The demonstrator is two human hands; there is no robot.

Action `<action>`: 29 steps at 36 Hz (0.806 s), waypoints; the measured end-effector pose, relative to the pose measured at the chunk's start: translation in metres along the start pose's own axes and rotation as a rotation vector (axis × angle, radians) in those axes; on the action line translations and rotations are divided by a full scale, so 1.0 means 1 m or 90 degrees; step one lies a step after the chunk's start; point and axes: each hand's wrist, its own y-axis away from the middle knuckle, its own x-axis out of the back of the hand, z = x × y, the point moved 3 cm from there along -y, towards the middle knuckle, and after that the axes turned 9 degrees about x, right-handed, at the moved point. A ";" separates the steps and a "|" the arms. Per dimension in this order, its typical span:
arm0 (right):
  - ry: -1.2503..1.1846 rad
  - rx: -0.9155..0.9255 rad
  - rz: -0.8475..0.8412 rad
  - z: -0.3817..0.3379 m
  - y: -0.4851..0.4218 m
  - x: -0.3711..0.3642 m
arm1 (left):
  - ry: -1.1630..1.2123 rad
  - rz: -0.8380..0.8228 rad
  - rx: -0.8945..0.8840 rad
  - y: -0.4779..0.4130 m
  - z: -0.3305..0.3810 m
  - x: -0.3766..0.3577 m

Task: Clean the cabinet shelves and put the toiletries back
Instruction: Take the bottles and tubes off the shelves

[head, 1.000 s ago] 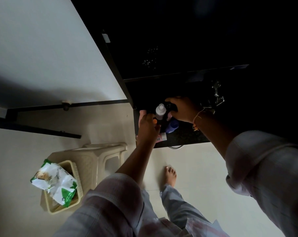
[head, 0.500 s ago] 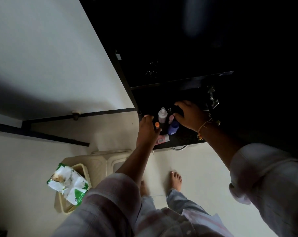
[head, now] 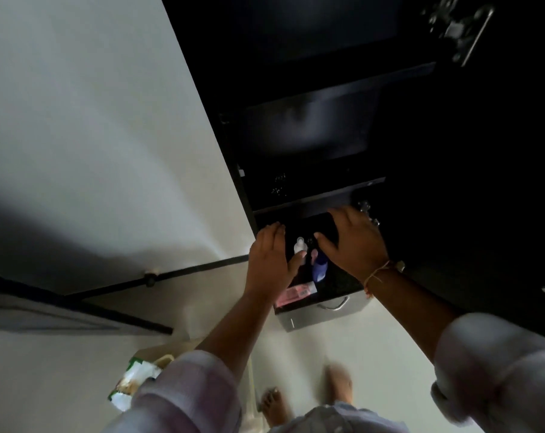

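Both my hands have let go since a second ago: the left hand [head: 269,260] and right hand [head: 354,242] now hover with fingers spread, gripping nothing. That suggests the toiletries are set. At frame centre, on the dark glossy shelf [head: 343,284], stand a small clear bottle [head: 299,245], a rounded blue bottle [head: 319,270] and a flat pink tube [head: 296,294].
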 end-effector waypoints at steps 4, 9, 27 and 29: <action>0.048 0.010 0.094 -0.022 -0.005 0.044 | -0.018 0.060 -0.032 -0.017 0.020 0.041; 0.064 0.045 0.235 -0.046 -0.026 0.108 | -0.031 0.153 -0.088 -0.046 0.053 0.104; 0.049 0.095 0.549 -0.097 -0.124 0.328 | 0.049 0.459 -0.198 -0.146 0.165 0.318; 0.047 0.116 0.567 -0.103 -0.138 0.347 | 0.080 0.480 -0.213 -0.157 0.175 0.339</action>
